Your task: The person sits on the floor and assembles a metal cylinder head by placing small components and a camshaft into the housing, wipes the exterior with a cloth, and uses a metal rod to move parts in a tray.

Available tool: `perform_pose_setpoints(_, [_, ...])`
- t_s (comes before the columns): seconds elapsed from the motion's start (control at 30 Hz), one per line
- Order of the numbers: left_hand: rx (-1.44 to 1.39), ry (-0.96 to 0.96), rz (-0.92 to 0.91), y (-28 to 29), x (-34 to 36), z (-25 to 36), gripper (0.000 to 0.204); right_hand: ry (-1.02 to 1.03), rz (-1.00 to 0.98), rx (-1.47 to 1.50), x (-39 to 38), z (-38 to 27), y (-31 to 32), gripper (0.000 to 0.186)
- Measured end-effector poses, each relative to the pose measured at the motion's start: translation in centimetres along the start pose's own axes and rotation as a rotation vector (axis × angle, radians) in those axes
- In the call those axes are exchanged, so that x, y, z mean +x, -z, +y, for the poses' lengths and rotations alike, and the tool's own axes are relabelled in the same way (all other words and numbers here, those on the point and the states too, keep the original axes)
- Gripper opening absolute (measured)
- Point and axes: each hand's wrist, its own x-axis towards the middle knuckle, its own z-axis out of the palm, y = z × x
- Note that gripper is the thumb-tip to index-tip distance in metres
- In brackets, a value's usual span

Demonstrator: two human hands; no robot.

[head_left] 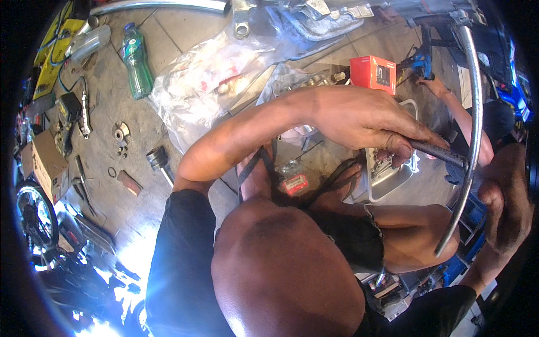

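My left hand (373,121) reaches across my knees and is closed around a dark tool handle (441,153). The handle's tip meets a curved chrome bar (476,101) that arcs down the right side. My right hand (505,208) is at the right edge, wrapped on the lower part of that chrome bar, its fingers partly hidden behind it. A silver metal cover (387,171) lies on the floor just under my left hand, between my sandalled feet (337,185).
Another person's arm (457,109) reaches in at the far right near a blue tool (418,63). A red box (373,72), clear plastic bags (224,73), a green bottle (136,59), a cardboard box (48,163) and loose metal parts (120,133) are on the tiled floor. A wheel (35,219) stands at the left.
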Motion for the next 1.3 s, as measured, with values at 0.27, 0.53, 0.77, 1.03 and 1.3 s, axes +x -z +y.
perform_pose_setpoints(0.27, [0.017, -0.078, -0.068, 0.6, 0.8, -0.1, 0.049, 0.226, 0.151, 0.078, 0.9, 1.4, -1.4, 0.018])
perform_pose_setpoints(0.53, [0.002, 0.021, -0.062, 1.0, 1.6, 0.5, 0.051, 0.67, 0.108, 0.116, 3.2, 5.1, -0.9, 0.026])
perform_pose_setpoints(0.77, [0.096, -0.068, 0.053, 0.9, 1.3, 1.4, 0.052, 0.261, 0.213, 0.123, 1.3, 0.8, -2.9, 0.035])
perform_pose_setpoints(1.03, [-0.002, -0.01, -0.034, 0.5, 2.0, 0.3, 0.053, 0.082, 0.03, 0.012, 0.9, -0.2, -1.1, 0.037])
perform_pose_setpoints(1.3, [0.044, -0.076, 0.021, -0.2, 2.0, 0.1, 0.054, 0.034, -0.031, -0.04, 0.2, -0.2, -0.7, 0.04])
